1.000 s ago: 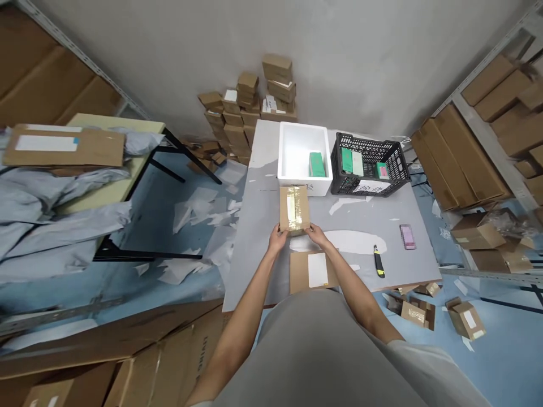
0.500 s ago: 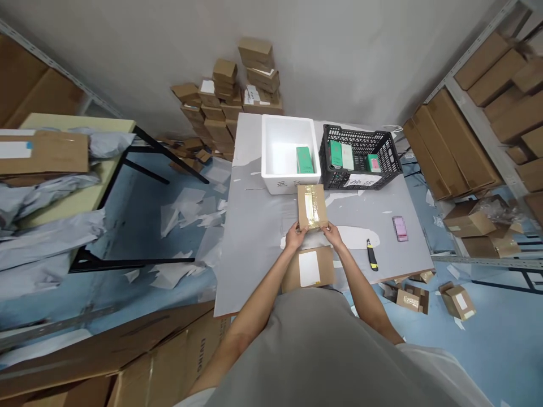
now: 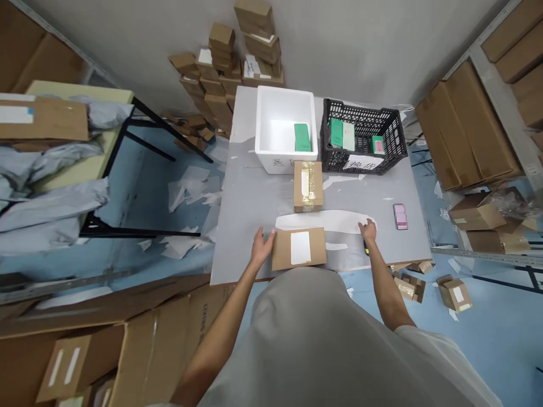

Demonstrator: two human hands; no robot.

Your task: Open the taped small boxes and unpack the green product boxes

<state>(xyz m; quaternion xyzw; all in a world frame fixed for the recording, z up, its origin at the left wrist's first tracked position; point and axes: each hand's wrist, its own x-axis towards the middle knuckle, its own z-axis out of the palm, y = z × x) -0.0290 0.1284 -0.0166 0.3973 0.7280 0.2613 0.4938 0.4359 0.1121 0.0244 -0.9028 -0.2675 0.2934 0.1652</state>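
Note:
A labelled cardboard box (image 3: pixel 299 249) lies at the near edge of the grey table (image 3: pixel 250 198). My left hand (image 3: pixel 263 246) rests open against its left side. My right hand (image 3: pixel 368 233) reaches to the right and covers a black and yellow utility knife (image 3: pixel 365 247); its fingers curl over the handle, and I cannot make out whether they grip it. A taped cardboard box (image 3: pixel 307 185) stands free farther back, in front of the white foam box (image 3: pixel 285 129).
A black crate (image 3: pixel 360 141) with green and white packs stands at the back right. A green pack lies in the foam box. A pink item (image 3: pixel 400 216) lies right. Stacked cartons (image 3: pixel 231 62) fill the back, shelves (image 3: pixel 487 113) the right, paper scraps the floor.
Both hands let go of the taped box, which now stands farther back. My left hand went to the labelled box, my right hand to the knife.

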